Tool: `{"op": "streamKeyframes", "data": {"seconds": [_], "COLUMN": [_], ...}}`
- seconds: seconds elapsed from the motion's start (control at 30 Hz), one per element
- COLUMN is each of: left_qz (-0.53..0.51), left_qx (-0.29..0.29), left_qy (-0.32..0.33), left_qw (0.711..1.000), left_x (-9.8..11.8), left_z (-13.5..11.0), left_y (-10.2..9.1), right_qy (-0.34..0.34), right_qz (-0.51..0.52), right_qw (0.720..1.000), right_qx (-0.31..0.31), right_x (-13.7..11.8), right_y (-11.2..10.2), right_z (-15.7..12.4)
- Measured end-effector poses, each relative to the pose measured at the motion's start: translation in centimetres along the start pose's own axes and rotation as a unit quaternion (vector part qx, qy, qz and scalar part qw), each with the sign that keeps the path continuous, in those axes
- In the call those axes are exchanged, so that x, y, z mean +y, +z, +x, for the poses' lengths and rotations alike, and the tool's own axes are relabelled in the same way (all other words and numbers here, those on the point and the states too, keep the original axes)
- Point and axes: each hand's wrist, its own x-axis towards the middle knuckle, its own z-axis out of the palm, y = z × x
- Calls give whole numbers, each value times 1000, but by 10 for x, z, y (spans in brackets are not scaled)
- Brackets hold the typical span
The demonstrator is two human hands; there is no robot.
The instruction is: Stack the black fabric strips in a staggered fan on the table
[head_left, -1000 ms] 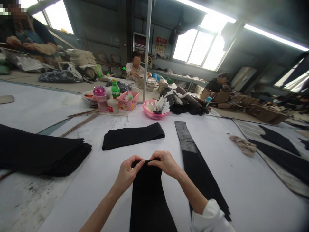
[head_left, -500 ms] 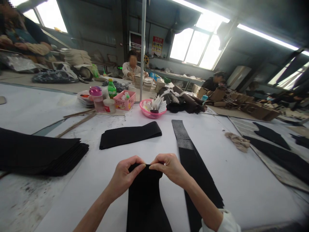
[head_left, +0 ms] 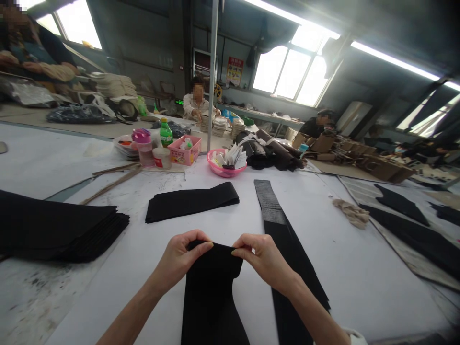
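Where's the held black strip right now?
The black strip is at bottom centre of the head view, its upper edge pinched by the left hand and right hand, left of the grey-ended stack.

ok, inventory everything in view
Held strip: 1, black, between hands
Folded stack: 1, black, ahead
Long stack: 1, black/grey, right
Large stack: 1, black, left
Rag: 1, beige, right
Basin: 1, pink, centre
Box: 1, pink, beside basin
Bottle: 1, green, beside box
Cup: 1, pink, near bottle
Rolls: several, dark, near basin
Pole: 1, grey, near basin
Table: 1, white, below
People: 3+, mixed clothing, background
Left hand: 1, bare, on strip
Right hand: 1, bare, on strip
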Motion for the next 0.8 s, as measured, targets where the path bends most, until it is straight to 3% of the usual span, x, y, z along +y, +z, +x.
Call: {"op": "streamKeyframes", "data": {"seconds": [0.23,0.4,0.6,0.7,0.8], "left_qz": [-107,-182,-167,-147,-112], "left_qx": [-6,-24,-22,-21,-10], "left_qy": [-56,-51,-37,-33,-14], "left_qw": [993,982,985,988,994], "left_x": [-7,-9,-3,1,3], "left_z": [-2,-6,-9,-9,-9], "left_y": [-2,-2,1,8,17], "right_qy": [36,26,21,2,-9], "right_qz": [3,17,20,20,-9], "right_qw": [999,999,999,998,999], "right_qx": [25,25,-25,-67,-41], "right_x": [4,3,1,-3,-8], "right_y": [-1,-4,-12,-5,10], "right_z": [-6,-8,-10,-6,-1]}}
